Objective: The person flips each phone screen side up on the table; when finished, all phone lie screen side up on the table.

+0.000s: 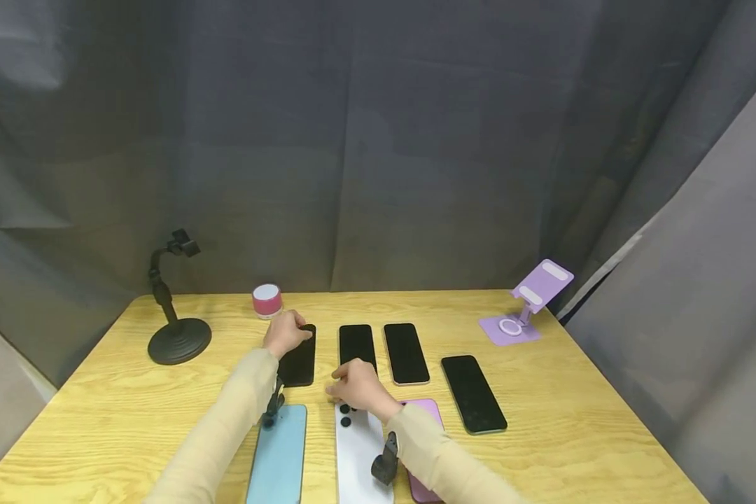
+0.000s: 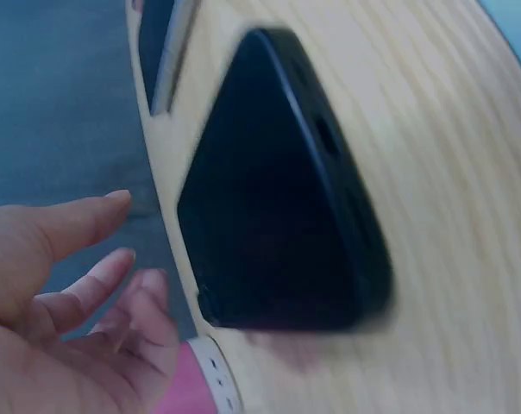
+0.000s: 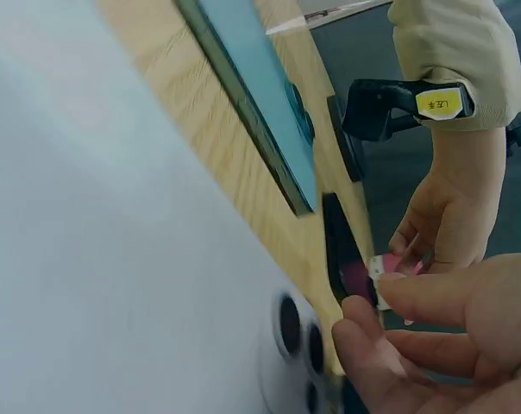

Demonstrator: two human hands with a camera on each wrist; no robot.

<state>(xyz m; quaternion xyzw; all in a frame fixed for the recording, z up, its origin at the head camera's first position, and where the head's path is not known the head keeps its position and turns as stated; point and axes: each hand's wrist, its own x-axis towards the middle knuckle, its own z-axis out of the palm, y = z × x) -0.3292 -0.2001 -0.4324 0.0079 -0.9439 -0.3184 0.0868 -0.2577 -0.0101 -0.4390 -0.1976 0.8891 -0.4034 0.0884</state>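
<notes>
My left hand hovers over a black-screened phone at the left of the back row. In the left wrist view its fingers are loosely bent and apart from that phone, with nothing between them. Above the camera end of a white phone, lying back up, is my right hand. Its thumb and fingers are relaxed in the right wrist view and hold nothing. A light blue phone lies near my left forearm. My right sleeve partly hides a purple phone.
Other dark-screened phones lie behind and to the right: one, another and a third. A black gooseneck stand is at the left, a pink and white round object at the back, and a purple phone stand at the right.
</notes>
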